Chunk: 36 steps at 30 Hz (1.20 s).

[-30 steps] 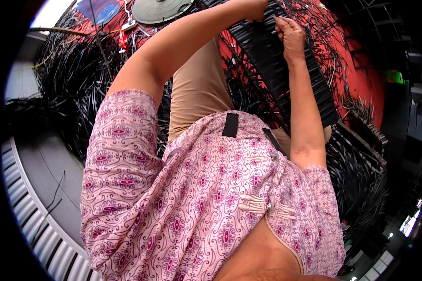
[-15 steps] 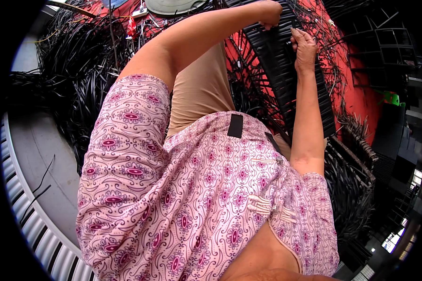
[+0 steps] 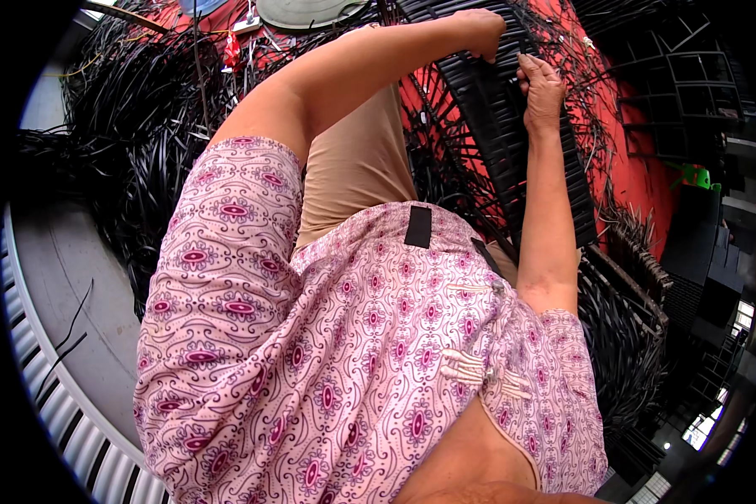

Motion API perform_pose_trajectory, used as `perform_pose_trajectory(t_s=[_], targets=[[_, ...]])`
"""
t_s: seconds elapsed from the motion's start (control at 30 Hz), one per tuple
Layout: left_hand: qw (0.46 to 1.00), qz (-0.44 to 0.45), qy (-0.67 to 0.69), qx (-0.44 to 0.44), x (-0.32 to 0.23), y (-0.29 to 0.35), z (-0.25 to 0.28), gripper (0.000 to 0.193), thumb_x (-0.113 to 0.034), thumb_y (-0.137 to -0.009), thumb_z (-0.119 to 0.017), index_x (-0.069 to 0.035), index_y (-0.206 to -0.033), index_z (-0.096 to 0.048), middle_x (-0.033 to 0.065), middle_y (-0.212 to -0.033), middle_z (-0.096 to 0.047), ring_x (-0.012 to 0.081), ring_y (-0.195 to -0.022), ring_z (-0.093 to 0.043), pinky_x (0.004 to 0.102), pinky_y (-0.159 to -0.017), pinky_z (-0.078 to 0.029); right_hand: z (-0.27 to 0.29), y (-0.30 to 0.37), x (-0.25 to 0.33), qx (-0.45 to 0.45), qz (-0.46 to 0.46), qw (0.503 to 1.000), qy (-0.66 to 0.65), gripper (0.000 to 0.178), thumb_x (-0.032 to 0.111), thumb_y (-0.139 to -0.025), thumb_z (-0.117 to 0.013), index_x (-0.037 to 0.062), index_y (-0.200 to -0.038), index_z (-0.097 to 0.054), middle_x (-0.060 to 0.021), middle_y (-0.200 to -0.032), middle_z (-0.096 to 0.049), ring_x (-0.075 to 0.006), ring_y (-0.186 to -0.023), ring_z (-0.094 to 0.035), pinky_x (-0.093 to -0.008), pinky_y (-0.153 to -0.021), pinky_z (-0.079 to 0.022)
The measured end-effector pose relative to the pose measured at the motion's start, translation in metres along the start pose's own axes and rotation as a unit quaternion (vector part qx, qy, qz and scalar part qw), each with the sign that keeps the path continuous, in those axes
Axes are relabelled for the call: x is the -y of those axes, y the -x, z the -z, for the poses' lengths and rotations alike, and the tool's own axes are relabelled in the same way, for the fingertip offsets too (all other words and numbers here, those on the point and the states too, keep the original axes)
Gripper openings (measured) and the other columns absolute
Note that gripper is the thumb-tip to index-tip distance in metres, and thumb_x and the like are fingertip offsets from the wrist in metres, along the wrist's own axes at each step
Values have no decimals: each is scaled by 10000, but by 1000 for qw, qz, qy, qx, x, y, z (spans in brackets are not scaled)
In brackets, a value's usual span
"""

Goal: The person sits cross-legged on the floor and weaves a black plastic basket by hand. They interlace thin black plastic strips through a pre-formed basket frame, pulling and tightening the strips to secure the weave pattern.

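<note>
A panel woven from flat black strips [image 3: 500, 126] slants in front of me, with parallel rungs across it. My left hand [image 3: 480, 32] is over its upper part, fingers bent down and closed together. Just right of it and slightly nearer, my right hand [image 3: 543, 94] is closed in a pinch, thumb against the curled forefinger. Whatever either hand pinches is lost against the black weave. A narrow gap separates the two hands.
Long loose black strips [image 3: 143, 168] heap up on the left. Red surface [image 3: 638, 160] shows beneath and beside the panel. A round grey-green lid-like object [image 3: 307, 10] is at the top. Dark frames [image 3: 689, 84] stand at the right. White slats [image 3: 59, 403] curve along the lower left.
My left hand has shifted slightly down, its fingers now pointing lower over the weave. The right hand has moved only a little and keeps its pinch.
</note>
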State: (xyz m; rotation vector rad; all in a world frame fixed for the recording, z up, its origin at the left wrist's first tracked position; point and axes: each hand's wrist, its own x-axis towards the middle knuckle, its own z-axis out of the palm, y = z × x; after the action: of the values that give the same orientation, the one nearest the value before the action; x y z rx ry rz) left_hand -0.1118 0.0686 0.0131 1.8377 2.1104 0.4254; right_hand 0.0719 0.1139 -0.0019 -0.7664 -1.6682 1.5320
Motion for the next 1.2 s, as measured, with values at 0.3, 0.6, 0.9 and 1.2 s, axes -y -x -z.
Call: perform_pose_trajectory(t_s=[0.3, 0.6, 0.9, 1.2], targets=[[994, 1, -44, -99, -6, 9, -1, 193, -250, -710, -789, -92, -820, -769, 41, -707, -724, 216, -752, -719, 387, -687, -570, 0, -1, -1, 1, 4, 1000, -27, 165, 129, -881, -759, 10, -984, -711, 15, -722, -641, -31, -570, -509, -168, -521, -377], [991, 32, 127, -10, 4, 7, 0, 184, -222, -700, -713, -59, -773, -759, 74, -680, -722, 178, -718, -728, 330, -675, -567, -4, -17, -8, -54, -36, 995, 80, 97, 147, -842, -756, 59, -840, -716, 42, -680, -620, -17, -540, -471, -175, -505, -348], [831, 61, 553, 10, 31, 4, -23, 212, -97, -825, -740, -9, -1017, -727, -18, -722, -616, 55, -503, -432, 228, -414, -288, -7, -15, -7, -89, -64, 984, 143, 156, 117, -765, -736, 6, -683, -664, -43, -657, -673, -88, -536, -571, -268, -512, -444], [858, 49, 510, 40, 32, 6, -17, 164, -149, -859, -740, -5, -939, -742, 7, -694, -610, 63, -469, -426, 233, -407, -278, -12, -24, -14, 13, -21, 962, 270, 177, 201, -794, -748, 26, -823, -765, -109, -731, -726, -175, -655, -697, -312, -648, -532]])
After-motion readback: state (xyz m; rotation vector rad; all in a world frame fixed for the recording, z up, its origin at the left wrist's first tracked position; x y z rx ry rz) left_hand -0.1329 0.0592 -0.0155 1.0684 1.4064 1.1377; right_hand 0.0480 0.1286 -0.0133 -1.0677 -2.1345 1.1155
